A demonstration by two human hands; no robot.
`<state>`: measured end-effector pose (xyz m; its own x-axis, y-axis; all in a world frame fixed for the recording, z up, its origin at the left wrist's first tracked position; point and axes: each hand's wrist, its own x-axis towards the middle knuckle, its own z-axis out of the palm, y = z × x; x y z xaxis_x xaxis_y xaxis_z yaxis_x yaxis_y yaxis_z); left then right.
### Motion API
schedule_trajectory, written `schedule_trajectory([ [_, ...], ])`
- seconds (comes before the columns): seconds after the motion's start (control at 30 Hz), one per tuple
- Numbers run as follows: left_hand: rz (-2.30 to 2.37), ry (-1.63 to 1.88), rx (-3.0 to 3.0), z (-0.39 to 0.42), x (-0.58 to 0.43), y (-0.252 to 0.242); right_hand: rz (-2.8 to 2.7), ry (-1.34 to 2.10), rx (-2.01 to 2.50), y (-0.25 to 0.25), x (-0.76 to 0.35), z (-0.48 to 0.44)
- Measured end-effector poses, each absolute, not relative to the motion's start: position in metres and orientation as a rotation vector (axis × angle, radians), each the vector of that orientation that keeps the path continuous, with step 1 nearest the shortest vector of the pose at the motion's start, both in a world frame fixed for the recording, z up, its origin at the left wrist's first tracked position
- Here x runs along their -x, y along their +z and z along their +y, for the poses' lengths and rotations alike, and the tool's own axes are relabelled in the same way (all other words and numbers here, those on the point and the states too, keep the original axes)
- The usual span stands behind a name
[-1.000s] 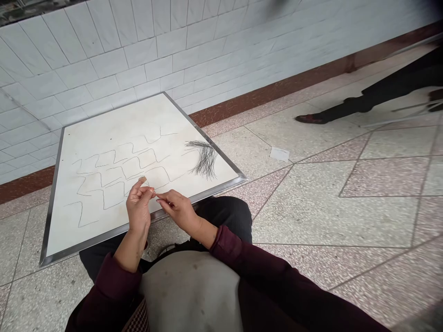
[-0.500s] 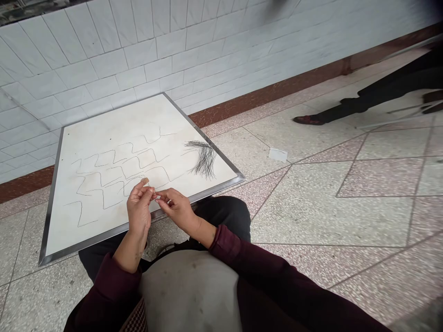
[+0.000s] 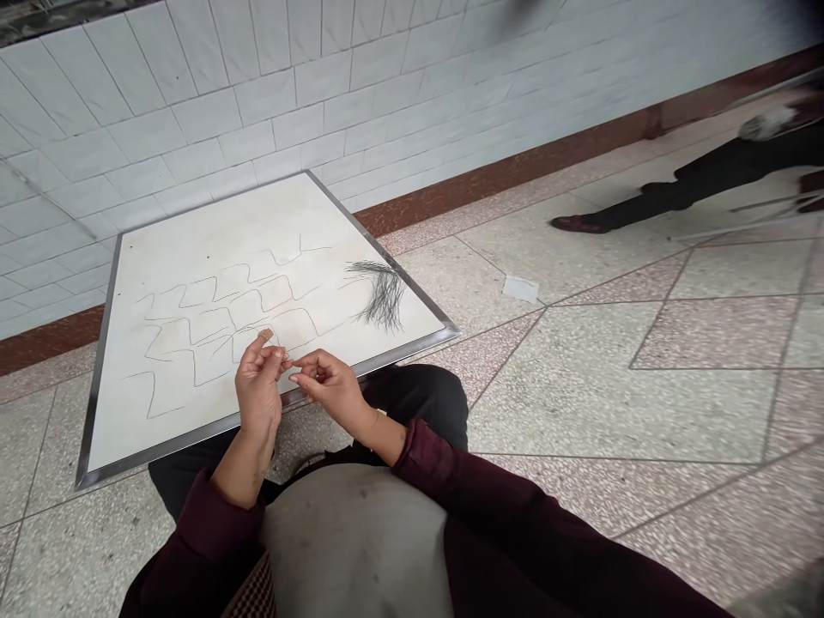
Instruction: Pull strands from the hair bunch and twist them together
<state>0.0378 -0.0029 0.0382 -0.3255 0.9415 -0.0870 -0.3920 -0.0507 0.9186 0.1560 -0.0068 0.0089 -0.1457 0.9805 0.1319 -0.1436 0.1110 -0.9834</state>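
My left hand is over the near edge of the white board, its thumb and fingers pinched on a thin dark wire too fine to trace fully. A tan bandage strip wraps one of its raised fingertips. Close beside it on the right, my right hand has its fingertips drawn together near the same spot, apparently on the wire's end. Several thin wires bent into step-like shapes lie in rows on the board. A bundle of dark loose strands lies toward the board's right corner.
The white board has a metal rim and sits over my knees, near a white tiled wall. A white scrap lies on the speckled floor. Another person's dark-clad leg stretches in at the right.
My hands stay pinched together, shifting only slightly. The fine strand by my left fingers lies differently. At the right, a pale blurred shape now shows above the other person's leg.
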Motion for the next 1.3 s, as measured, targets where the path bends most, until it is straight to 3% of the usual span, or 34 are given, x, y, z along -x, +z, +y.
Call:
schedule_trajectory([
  [0.9,1.307,1.473,-0.942,-0.005,-0.025,0.04,-1.426,1.225,0.892,0.004,-0.161,-0.007],
  [1.3,1.314,1.248,-1.033,-0.006,-0.02,0.033,-1.906,1.28,0.704,0.012,-0.192,0.023],
])
